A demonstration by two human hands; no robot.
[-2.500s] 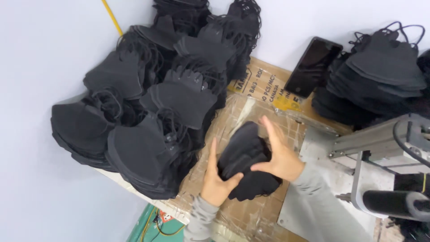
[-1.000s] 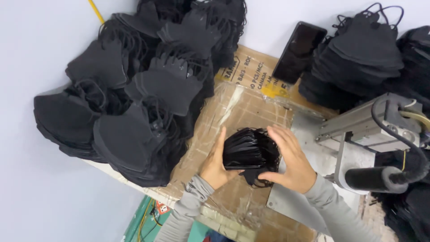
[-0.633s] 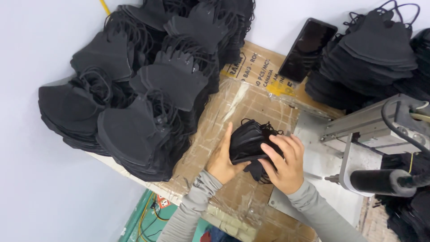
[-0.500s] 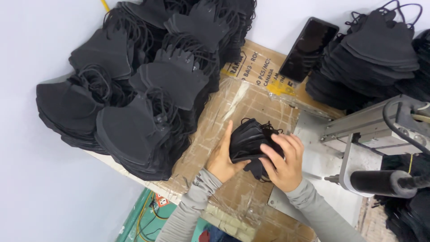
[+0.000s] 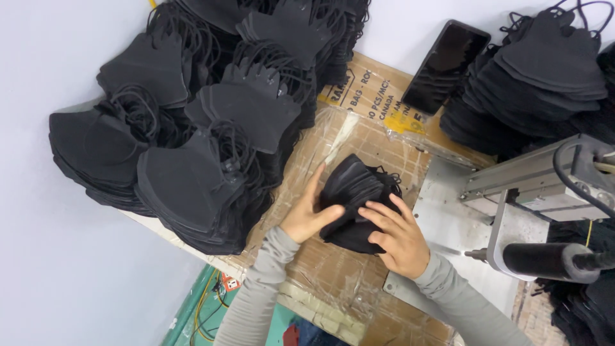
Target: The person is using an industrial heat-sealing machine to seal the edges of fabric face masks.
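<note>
A small stack of black face masks [image 5: 351, 192] lies on a taped cardboard sheet [image 5: 359, 138] in front of me. My left hand [image 5: 307, 214] presses against the stack's left side, fingers stretched along its edge. From the right, my right hand [image 5: 394, 234] rests flat on the stack's lower part, fingers spread over it. Both hands squeeze the stack between them. Thin ear loops stick out at the stack's upper right.
Large heaps of black masks [image 5: 192, 128] fill the left and the top. Another pile [image 5: 544, 70] sits at the upper right beside a dark phone [image 5: 445, 64]. A metal machine with a black roller [image 5: 544, 259] stands at the right on a grey plate [image 5: 442, 224].
The stack was turned and gathered tighter between my hands and now lies lower on the cardboard. My right hand has slid from its top to its lower right side.
</note>
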